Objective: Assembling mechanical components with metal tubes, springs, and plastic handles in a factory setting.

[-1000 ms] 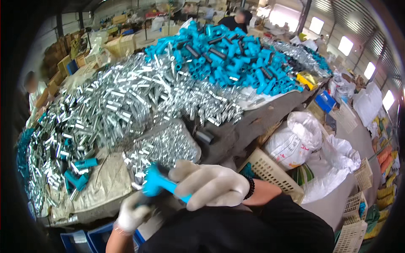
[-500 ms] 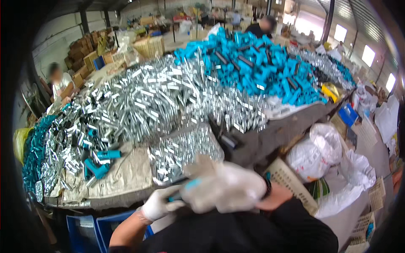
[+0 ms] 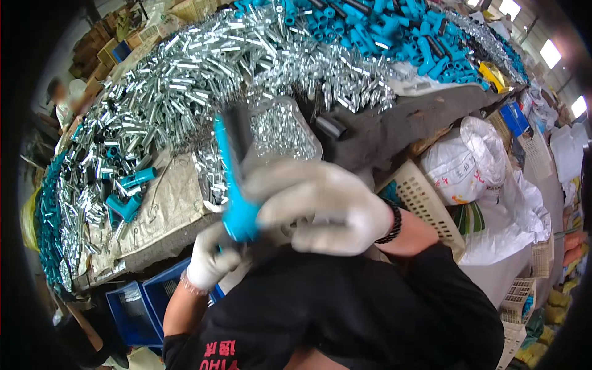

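In front of my body, a teal and black plastic part (image 3: 237,216), long and blurred, stands upright over the table's front edge. My left hand (image 3: 211,257), in a white glove, grips its lower end with the fingers curled. My right hand (image 3: 327,206), also gloved and smeared by motion, is close against the part's right side; whether its fingers close on the part cannot be made out. Behind them lies a tray (image 3: 316,137) of small shiny metal pieces. A dark cylinder (image 3: 332,126) rests on the cloth right of the tray.
Heaps of metal tubes (image 3: 203,74) and teal plastic parts (image 3: 370,31) cover the table. Two teal pieces (image 3: 126,206) lie at the left front. Blue crates (image 3: 132,314) stand below the edge. At right are a cream crate (image 3: 425,203) and white sacks (image 3: 462,163).
The view has tilted downward. The teal part, mostly hidden behind my right hand before, now shows upright between my hands. My left hand still grips its lower end.
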### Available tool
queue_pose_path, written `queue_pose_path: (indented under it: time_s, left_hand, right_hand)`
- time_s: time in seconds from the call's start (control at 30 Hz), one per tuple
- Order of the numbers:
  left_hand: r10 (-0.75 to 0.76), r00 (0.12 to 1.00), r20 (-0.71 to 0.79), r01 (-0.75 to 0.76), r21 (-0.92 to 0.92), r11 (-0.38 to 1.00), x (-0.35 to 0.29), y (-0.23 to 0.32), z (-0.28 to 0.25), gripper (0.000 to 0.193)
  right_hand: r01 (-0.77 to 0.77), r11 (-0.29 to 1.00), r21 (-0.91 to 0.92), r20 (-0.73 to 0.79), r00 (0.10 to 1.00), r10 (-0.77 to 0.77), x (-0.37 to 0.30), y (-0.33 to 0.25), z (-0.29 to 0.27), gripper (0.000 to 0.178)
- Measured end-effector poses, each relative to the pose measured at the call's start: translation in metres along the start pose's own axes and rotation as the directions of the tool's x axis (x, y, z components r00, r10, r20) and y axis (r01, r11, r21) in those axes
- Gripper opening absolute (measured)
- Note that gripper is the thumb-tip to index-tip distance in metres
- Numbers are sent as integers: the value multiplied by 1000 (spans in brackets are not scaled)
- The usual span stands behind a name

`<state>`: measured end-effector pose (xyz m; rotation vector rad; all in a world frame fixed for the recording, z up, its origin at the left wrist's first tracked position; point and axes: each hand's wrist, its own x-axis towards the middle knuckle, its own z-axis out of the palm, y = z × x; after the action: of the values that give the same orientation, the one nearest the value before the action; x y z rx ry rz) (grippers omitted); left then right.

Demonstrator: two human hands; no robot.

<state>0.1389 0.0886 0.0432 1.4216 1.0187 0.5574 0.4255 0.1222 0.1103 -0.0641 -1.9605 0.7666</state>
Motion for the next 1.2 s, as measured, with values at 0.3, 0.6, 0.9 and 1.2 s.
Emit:
queue_pose_path:
  time_s: [0.3,0.6,0.9,1.2]
  left_hand:
    - [522,612,-595,-773,-311,552,-41,-3,-12,50]
    - [-139,852,-505,-414,-812,411,-30,-49,5,52]
    - [39,919,-393,-373,-830,414,-33,-41,12,55]
    - [187,883,-430,-454,-684,571,-48,-46,16,47]
  right_hand:
    - [-490,-167,-855,-501,699,510,-50,110,-141,30]
    - [-755,420,-503,-504,651,567,-51,127,-150,27]
    - [-503,846,175,-187,827,531,-26,50,84,33]
    - [-757,639,136,-83,634,769,-21,38,98,23]
